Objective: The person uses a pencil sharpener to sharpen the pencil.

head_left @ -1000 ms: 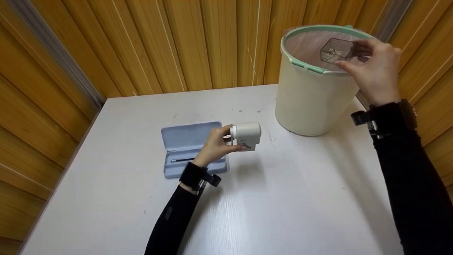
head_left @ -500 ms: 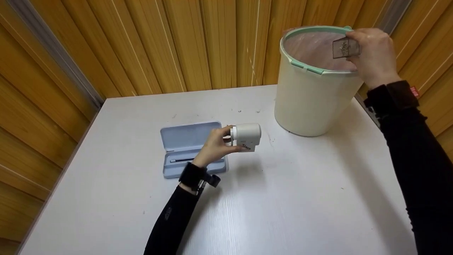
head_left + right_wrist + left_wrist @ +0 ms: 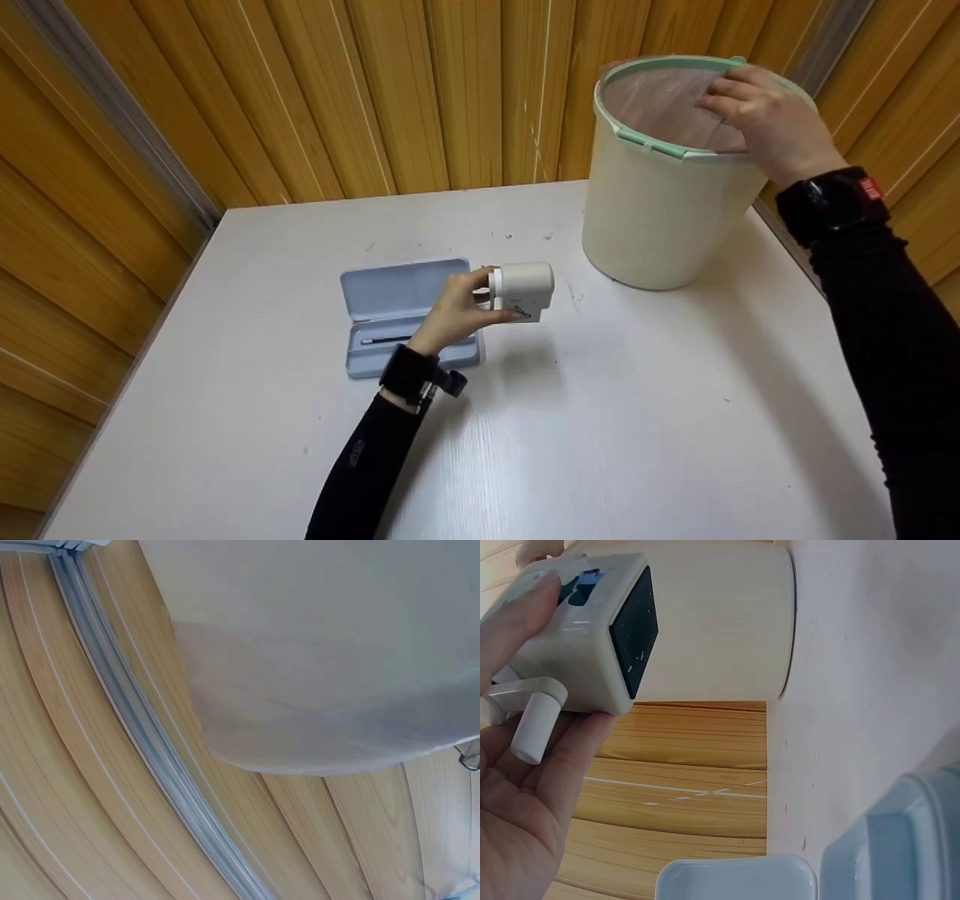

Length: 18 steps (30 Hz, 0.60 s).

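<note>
In the head view, my left hand (image 3: 456, 311) grips a white hand-crank pencil sharpener (image 3: 525, 283) on its side above the table. The left wrist view shows its crank handle (image 3: 536, 727) and dark base pad (image 3: 635, 631). My right hand (image 3: 784, 127) is over the mouth of the cream bin (image 3: 664, 214), knuckles up and fingers bent down. The clear shavings drawer it holds is almost wholly hidden behind the hand. The right wrist view shows only the bin's side and liner (image 3: 285, 712), not the hand.
An open blue pencil case (image 3: 401, 289) lies behind the left wrist, with a dark pencil (image 3: 386, 340) inside. Small specks dot the white table (image 3: 225, 420). Wooden panels (image 3: 420, 97) stand behind the table and at its sides.
My right hand has turned over above the bin, tipping the drawer with shavings down until it passed out of sight. The left hand and sharpener have stayed in place.
</note>
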Each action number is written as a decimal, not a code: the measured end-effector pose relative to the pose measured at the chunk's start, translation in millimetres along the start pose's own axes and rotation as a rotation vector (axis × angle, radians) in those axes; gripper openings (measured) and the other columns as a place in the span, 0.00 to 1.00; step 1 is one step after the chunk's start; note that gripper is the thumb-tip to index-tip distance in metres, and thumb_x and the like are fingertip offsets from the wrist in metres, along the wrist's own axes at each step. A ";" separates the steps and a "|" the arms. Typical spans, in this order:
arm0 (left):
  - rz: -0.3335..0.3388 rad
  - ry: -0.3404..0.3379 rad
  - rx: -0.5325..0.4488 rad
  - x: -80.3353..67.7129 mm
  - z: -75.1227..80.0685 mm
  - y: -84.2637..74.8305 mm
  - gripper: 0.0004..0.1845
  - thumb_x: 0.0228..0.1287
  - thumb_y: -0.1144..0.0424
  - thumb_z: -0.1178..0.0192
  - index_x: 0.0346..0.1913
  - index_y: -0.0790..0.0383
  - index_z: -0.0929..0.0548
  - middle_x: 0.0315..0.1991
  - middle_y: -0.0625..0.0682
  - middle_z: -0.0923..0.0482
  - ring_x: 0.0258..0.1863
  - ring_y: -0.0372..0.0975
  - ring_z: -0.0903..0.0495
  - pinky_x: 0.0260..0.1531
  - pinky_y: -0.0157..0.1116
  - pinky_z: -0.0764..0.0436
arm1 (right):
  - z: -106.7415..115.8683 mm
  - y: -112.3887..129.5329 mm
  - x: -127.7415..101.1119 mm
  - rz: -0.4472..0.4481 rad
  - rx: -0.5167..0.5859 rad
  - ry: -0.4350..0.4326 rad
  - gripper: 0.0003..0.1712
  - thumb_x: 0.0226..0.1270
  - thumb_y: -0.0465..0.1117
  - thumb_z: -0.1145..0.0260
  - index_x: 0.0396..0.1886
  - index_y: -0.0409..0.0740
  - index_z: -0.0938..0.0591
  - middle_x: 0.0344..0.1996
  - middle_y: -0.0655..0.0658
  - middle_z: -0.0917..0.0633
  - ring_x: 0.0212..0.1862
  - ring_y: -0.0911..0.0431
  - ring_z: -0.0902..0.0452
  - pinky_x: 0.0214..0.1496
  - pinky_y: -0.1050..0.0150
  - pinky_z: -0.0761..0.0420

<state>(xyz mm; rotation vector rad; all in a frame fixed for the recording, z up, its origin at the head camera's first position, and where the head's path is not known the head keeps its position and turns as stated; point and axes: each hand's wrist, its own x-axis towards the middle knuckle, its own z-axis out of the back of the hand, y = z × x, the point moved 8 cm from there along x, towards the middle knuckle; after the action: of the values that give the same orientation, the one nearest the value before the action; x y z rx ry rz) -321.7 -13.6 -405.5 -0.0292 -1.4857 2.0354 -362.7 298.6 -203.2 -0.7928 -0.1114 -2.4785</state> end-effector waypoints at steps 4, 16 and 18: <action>-0.010 0.002 0.000 -0.2 -0.1 -0.5 0.28 0.47 0.71 0.25 0.54 0.73 0.21 0.51 0.64 0.17 0.53 0.52 0.16 0.52 0.34 0.18 | -2.5 6.3 0.3 0.039 -0.019 0.027 0.24 0.59 0.16 0.41 0.55 0.31 0.20 0.58 0.29 0.21 0.65 0.35 0.30 0.67 0.42 0.31; -0.011 0.006 -0.005 0.5 -1.0 -0.4 0.27 0.48 0.71 0.25 0.54 0.72 0.20 0.50 0.64 0.17 0.53 0.51 0.16 0.53 0.36 0.18 | -6.9 14.2 3.9 0.132 -0.091 0.051 0.24 0.53 0.15 0.38 0.52 0.28 0.19 0.55 0.27 0.20 0.61 0.33 0.27 0.62 0.41 0.27; -0.008 0.008 -0.002 0.7 -1.1 0.1 0.27 0.48 0.71 0.25 0.54 0.72 0.20 0.50 0.63 0.17 0.53 0.50 0.16 0.53 0.36 0.18 | -7.0 14.7 3.6 0.144 -0.098 0.047 0.24 0.53 0.14 0.38 0.51 0.28 0.19 0.54 0.27 0.19 0.61 0.34 0.26 0.62 0.41 0.26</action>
<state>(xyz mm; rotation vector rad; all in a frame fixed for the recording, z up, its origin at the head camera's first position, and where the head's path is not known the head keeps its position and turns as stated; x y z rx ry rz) -321.9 -12.3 -405.8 -0.0317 -1.4809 2.0250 -361.3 282.7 -208.0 -0.7547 0.0817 -2.3784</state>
